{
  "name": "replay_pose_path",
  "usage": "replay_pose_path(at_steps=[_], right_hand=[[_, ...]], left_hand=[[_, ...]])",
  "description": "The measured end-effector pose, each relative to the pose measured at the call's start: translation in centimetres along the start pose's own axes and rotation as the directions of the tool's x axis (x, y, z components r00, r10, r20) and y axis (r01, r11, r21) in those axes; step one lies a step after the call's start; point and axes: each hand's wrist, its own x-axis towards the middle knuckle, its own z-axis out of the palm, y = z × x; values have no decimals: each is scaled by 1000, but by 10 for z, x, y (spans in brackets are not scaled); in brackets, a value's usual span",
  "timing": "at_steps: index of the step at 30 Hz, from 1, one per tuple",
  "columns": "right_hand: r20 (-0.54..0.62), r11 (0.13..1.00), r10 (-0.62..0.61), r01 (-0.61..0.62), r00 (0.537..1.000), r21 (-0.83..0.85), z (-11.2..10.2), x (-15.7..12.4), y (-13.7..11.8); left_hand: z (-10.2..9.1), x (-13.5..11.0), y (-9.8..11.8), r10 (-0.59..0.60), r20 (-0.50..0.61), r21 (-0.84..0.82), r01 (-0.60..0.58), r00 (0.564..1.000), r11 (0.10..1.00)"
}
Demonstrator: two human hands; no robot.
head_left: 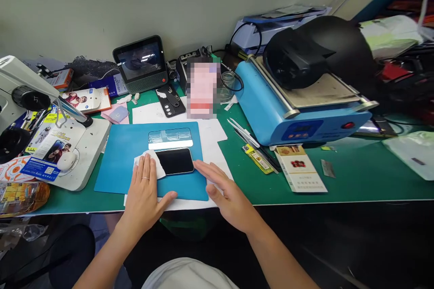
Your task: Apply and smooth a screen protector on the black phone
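A black phone (174, 161) lies screen-up on a blue mat (118, 162). My left hand (146, 192) lies flat with fingers stretched out, pressing a white cloth (149, 162) against the phone's left end; a ring is on one finger. My right hand (226, 194) rests open and flat on the mat's right edge, fingertips just right of the phone. A clear screen protector on a white backing (170, 138) lies just beyond the phone.
A microscope with a white base (81, 153) stands at left. A blue machine (298, 113) with a black helmet (318, 52) on it sits at right. Tweezers (244, 133), a card box (300, 169), a small screen (140, 63) and packaging crowd the green bench (356, 171).
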Motion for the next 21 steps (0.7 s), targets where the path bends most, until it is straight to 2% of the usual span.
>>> replay_pose_path(at_steps=[3, 5, 7, 10, 15, 18, 21], right_hand=[[1, 977, 59, -58, 998, 207, -1, -1, -9], [7, 939, 48, -48, 999, 339, -2, -3, -16], [-5, 917, 32, -27, 999, 398, -2, -7, -21], [-10, 944, 67, -60, 998, 324, -1, -14, -21], [57, 971, 157, -165, 986, 174, 5, -23, -11], [47, 983, 137, -142, 989, 117, 7, -25, -6], [16, 986, 101, -103, 995, 129, 9, -25, -2]], left_hand=[[1, 1, 0, -4, -6, -45, 4, 1000, 999], [0, 1, -1, -18, -8, -72, 18, 1000, 997], [-1, 0, -2, -25, -10, -93, 24, 1000, 995], [-1, -2, -4, -17, 8, -88, 18, 1000, 996], [-3, -2, -1, 18, 42, -42, -16, 999, 999], [-4, 8, 13, 80, 72, -66, -75, 994, 995], [-3, 25, 35, 193, 125, -143, -175, 973, 974]])
